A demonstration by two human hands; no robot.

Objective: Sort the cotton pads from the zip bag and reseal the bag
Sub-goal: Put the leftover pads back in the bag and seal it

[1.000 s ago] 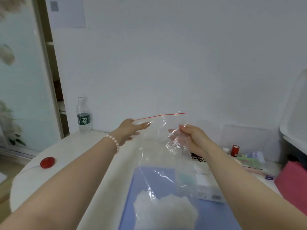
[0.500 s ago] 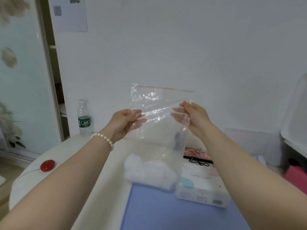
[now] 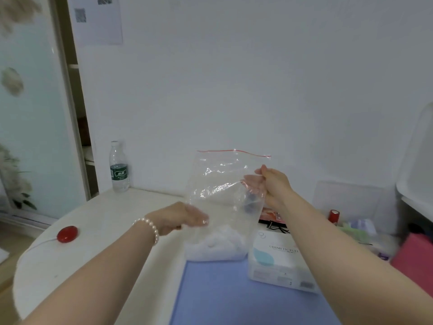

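Note:
A clear zip bag [image 3: 222, 184] with a red seal line along its top hangs upright above the table. White cotton pads [image 3: 215, 245] fill its bottom, which rests at the far edge of a blue mat [image 3: 234, 296]. My right hand [image 3: 269, 186] pinches the bag's right edge partway up. My left hand [image 3: 180, 216], with a pearl bracelet on the wrist, is at the bag's lower left side with its fingers extended; the fingertips touch the plastic.
A white box of cosmetic puffs [image 3: 278, 259] lies right of the bag on the mat. A water bottle [image 3: 119, 167] stands by the wall, a red round object [image 3: 67, 233] with a cord lies at left, and small items and a pink thing [image 3: 414, 256] crowd the right.
My left hand let go of the bag's upper left edge and dropped to its lower left side. The bag and my right hand came down a little.

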